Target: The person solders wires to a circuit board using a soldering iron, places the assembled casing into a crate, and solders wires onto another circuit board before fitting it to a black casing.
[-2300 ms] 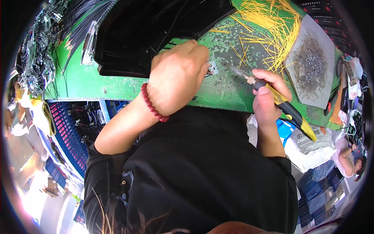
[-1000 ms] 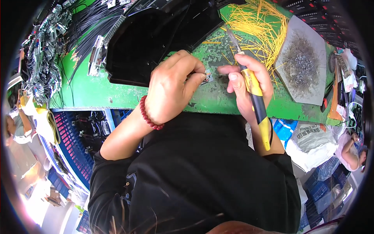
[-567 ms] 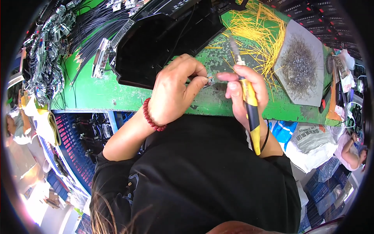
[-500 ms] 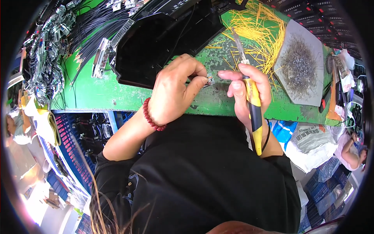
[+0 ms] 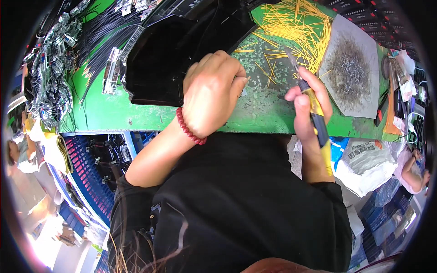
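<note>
My right hand is closed around the yellow and black handle of a soldering iron. The iron's tip points up and away, near the scattered yellow wires. My left hand, with a red bead bracelet at its wrist, has thumb and fingers pinched together over the bench. A tiny pale piece shows beneath the pinch; whether it is gripped cannot be made out. Beside this hand lies a black plastic housing, partly covered by it.
Right of the iron, a grey board bears dark solder crumbs on the green bench. Black wires and bundled small circuit parts lie at left. Below the bench are a blue crate and a white sack.
My right hand has moved right with the soldering iron, away from my left hand. My left hand has shifted slightly right, still pinched. The housing appears a little farther left in view.
</note>
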`<state>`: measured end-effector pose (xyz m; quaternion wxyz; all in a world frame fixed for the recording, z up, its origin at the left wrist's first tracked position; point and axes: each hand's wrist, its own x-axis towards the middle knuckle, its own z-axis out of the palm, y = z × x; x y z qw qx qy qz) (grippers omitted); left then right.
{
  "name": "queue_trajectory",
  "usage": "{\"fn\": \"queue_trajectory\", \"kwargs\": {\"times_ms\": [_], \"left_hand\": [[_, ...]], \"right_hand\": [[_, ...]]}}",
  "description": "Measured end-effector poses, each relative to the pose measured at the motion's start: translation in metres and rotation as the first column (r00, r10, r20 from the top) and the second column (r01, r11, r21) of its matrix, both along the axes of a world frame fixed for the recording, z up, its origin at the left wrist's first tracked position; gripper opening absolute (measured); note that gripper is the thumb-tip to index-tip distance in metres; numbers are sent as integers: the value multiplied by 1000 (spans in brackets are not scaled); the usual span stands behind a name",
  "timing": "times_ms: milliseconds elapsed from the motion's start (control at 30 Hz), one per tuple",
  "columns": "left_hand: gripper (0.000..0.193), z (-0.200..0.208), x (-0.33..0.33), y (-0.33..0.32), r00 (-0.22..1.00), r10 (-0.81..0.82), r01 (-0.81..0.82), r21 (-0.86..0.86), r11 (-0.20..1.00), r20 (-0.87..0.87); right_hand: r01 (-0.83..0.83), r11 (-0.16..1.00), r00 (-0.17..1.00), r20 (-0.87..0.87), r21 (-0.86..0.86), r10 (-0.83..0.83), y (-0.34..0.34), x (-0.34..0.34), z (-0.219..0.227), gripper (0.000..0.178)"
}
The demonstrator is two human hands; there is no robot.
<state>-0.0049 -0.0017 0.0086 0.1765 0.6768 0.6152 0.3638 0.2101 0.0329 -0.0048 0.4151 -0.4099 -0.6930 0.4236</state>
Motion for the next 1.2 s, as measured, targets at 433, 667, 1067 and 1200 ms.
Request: {"fn": "queue_trajectory", "kwargs": {"times_ms": [433,667,1067,1200], "left_hand": [[13,-6,7,10,951,48,-42,28,999,-305],[14,-8,7,11,959,57,-45,49,998,-279],[14,-10,4,10,955,47,-25,78,997,-291],[13,-11,5,10,954,54,-30,83,996,-296]], "right_hand": [[-46,999,987,-153,-1,45,-11,5,-11,22],[-76,997,994,-77,-23,74,-7,-1,-7,22],[-45,994,997,-52,103,51,-8,-2,-14,24],[-69,992,997,-20,103,71,-6,-4,-12,24]]}}
